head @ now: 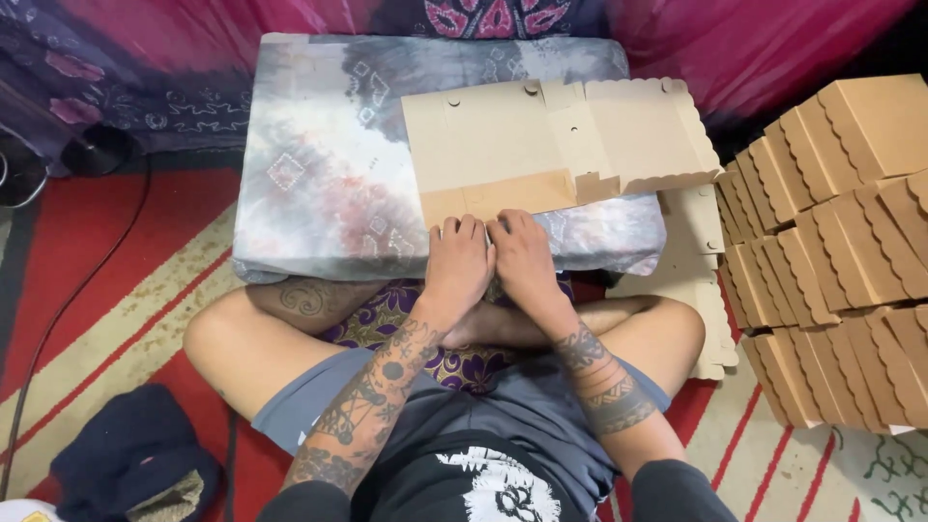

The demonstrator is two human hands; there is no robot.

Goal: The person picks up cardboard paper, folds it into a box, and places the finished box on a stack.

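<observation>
Nearest me I see crossed legs on a red striped rug (126, 290), with a dark blue bundle of cloth (130, 454) lying at the near left. A thin black cable (77, 290) curves across the rug on the left, where the floor has the most free room.

My left hand (457, 266) and right hand (522, 263) sit side by side, touching, palms down with fingers curled over the near edge of a flat cardboard box blank (541, 145). Both press on the folded near flap rather than closing around it.

The blank lies on a low cushion covered in grey patterned fabric (329, 164). Its right end, with a scalloped edge, overhangs the cushion's right side; its left part leaves bare fabric toward the cushion's left edge.

At the right, more flat blanks (701, 280) lie on the floor just beside the cushion, and past them stand rows of folded brown boxes (841, 251) with scalloped edges, crowding that side. Farthest off hangs pink and purple cloth (735, 39).
</observation>
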